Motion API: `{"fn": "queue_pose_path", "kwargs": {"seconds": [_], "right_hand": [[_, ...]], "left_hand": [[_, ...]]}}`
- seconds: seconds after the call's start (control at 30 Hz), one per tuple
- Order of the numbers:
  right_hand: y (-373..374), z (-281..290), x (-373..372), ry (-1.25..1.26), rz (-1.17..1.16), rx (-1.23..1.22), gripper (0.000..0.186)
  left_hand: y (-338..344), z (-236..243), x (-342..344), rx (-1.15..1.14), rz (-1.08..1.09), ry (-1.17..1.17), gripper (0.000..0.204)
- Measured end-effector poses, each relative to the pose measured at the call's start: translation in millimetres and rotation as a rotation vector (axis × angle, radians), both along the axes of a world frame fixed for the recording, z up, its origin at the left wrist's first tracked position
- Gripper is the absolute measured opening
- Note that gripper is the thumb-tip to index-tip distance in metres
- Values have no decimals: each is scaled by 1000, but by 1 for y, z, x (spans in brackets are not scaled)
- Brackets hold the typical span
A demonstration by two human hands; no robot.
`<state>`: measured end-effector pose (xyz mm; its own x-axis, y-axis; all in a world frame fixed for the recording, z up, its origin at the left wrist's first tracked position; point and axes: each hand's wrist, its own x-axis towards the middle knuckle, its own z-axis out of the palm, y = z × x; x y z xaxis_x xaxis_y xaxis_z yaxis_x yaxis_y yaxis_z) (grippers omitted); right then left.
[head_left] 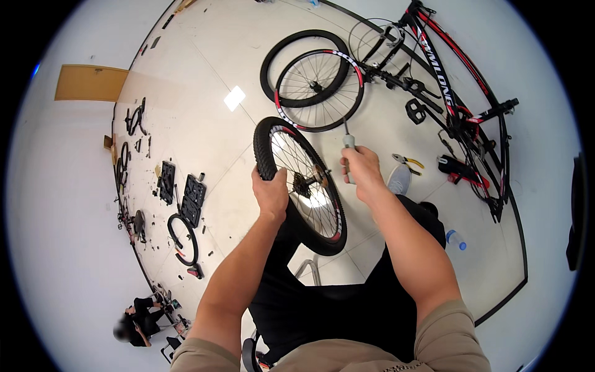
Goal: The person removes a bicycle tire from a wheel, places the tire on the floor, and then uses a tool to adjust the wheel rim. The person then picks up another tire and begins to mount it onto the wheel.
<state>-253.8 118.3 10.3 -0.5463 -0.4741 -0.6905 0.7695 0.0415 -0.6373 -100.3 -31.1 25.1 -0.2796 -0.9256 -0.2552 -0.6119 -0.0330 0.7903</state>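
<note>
A bicycle wheel (265, 149) with a black knobby tyre, spokes and a rear sprocket cluster (301, 185) stands tilted in front of me, its lower part near my legs. My left hand (271, 193) grips its tyre on the left side, thumb on the near face. To the right of the wheel, my right hand (361, 170) is closed round the grey handle of a screwdriver (349, 141). The thin shaft points away from me, apart from the wheel I hold. Just beyond it lies a bare spoked rim (361, 79), overlapping a loose black tyre (268, 68).
A black and red bicycle frame (462, 53) lies at the right. Yellow-handled pliers (409, 162) rest by my shoe (400, 180), a plastic bottle (455, 240) nearer me. Left are black tool cases (193, 201) and a small wheel (196, 245). Another person (147, 315) sits far left.
</note>
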Motion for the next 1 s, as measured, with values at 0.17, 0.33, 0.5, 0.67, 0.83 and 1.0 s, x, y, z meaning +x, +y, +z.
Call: {"fn": "queue_pose_path", "kwargs": {"seconds": [0.17,0.33,0.5,0.67,0.83,1.0], "right_hand": [[-3,3,0,-78,2,-39,21],[-6,12,6,-75,114,-57,23],[-8,4,14,-16,231,-57,21],[-9,-1,18,4,227,-23,18],[-9,2,19,-2,211,-30,15],[-9,-4,20,80,218,-48,16]], "left_hand": [[1,7,16,68,53,15,60],[7,6,23,-2,66,7,58],[10,1,33,-60,46,7,59],[31,-2,50,-138,21,25,55],[56,-3,63,-32,61,149,58],[92,-6,76,-86,33,125,63]]}}
